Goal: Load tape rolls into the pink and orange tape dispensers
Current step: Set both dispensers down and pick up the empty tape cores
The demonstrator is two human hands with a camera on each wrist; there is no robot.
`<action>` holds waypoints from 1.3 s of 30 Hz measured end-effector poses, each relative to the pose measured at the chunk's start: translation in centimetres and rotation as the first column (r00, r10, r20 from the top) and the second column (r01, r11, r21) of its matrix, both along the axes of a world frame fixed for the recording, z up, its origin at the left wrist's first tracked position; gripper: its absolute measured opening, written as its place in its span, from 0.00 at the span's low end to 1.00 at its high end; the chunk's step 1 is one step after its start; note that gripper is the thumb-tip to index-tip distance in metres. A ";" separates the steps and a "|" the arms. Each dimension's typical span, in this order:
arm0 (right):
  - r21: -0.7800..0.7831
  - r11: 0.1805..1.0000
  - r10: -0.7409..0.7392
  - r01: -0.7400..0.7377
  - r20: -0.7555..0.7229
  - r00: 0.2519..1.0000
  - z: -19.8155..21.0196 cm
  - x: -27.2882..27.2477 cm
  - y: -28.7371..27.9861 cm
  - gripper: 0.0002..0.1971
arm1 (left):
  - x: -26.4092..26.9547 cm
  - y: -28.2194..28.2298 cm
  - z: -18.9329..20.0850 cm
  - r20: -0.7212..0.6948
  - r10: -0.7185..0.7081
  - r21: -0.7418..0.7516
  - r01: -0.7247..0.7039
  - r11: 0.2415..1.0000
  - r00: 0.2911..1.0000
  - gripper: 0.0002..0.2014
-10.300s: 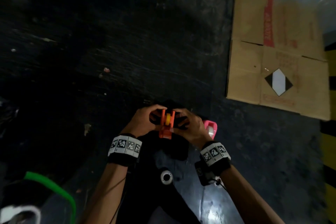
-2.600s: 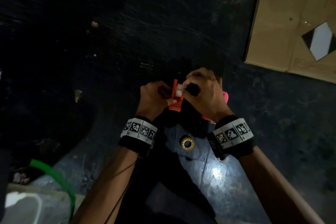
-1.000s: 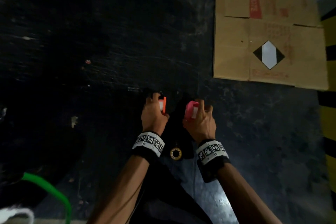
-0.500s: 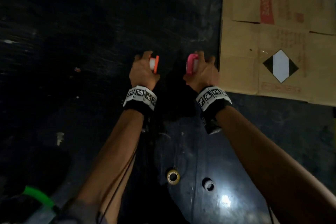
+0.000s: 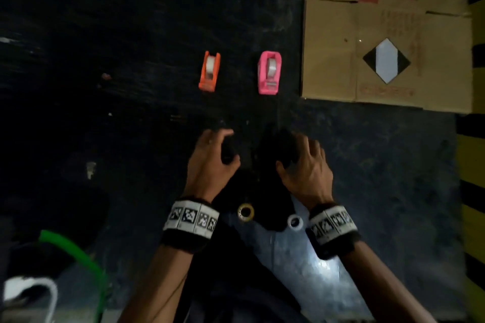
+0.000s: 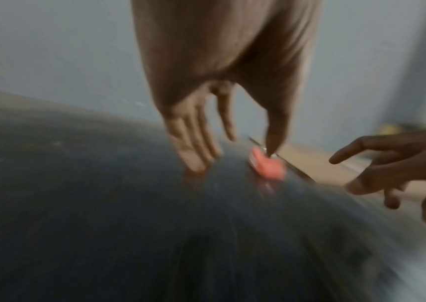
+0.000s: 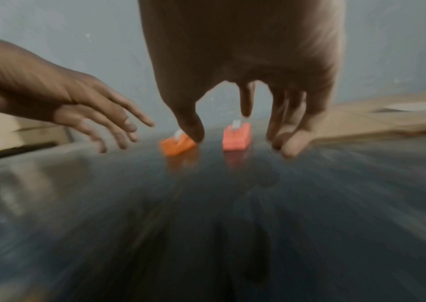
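Note:
The orange dispenser [image 5: 209,71] stands on the dark floor with a whitish tape roll in it. Beside it on the right stands the pink dispenser [image 5: 270,72], also holding a roll. Both appear blurred in the right wrist view: orange dispenser [image 7: 176,144], pink dispenser [image 7: 237,138]. My left hand [image 5: 214,157] and right hand [image 5: 305,162] hover nearer to me, apart from the dispensers, fingers loose and empty. A yellowish tape core [image 5: 246,212] and a white ring [image 5: 295,221] lie between my wrists.
A flattened cardboard box [image 5: 385,34] lies at the right, close to the pink dispenser. A green hose [image 5: 78,254] curves at the lower left. A yellow and black striped edge [image 5: 475,191] runs down the far right.
Both hands have let go of the dispensers, which now stand on the floor, and have drawn back toward me empty.

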State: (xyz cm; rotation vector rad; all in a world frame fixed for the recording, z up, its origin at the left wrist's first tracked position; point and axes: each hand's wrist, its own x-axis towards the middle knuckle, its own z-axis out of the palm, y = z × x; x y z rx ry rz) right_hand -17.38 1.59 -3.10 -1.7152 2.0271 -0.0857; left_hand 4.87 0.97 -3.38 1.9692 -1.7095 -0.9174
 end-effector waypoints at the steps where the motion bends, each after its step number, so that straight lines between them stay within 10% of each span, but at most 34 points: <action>1: 0.036 0.999 0.011 -0.010 -0.005 1.000 0.1 -0.6 2.6 0.37 | -0.3 2.1 -0.2 0.005 -0.073 0.067 0.073 0.995 0.997 0.28; 10: 0.279 0.957 0.107 -0.079 -0.085 0.991 -0.9 -2.4 13.8 0.40 | -3.1 10.4 -1.5 0.128 -0.473 0.234 0.437 0.868 0.872 0.41; 16: 0.251 0.963 0.114 -0.095 -0.064 0.991 -0.2 -1.3 13.2 0.20 | -4.2 10.9 -1.9 0.162 -0.477 0.183 0.449 0.875 0.864 0.21; 26: 0.114 0.939 0.332 -0.325 -0.051 0.942 3.7 5.2 4.7 0.13 | 2.7 5.7 -1.1 0.080 -0.103 -0.017 0.105 0.994 0.991 0.19; 39: -0.027 0.847 0.531 -0.531 0.048 0.846 0.1 22.3 -11.4 0.17 | 16.0 -7.3 -3.5 0.120 0.276 -0.058 -0.270 0.961 0.954 0.26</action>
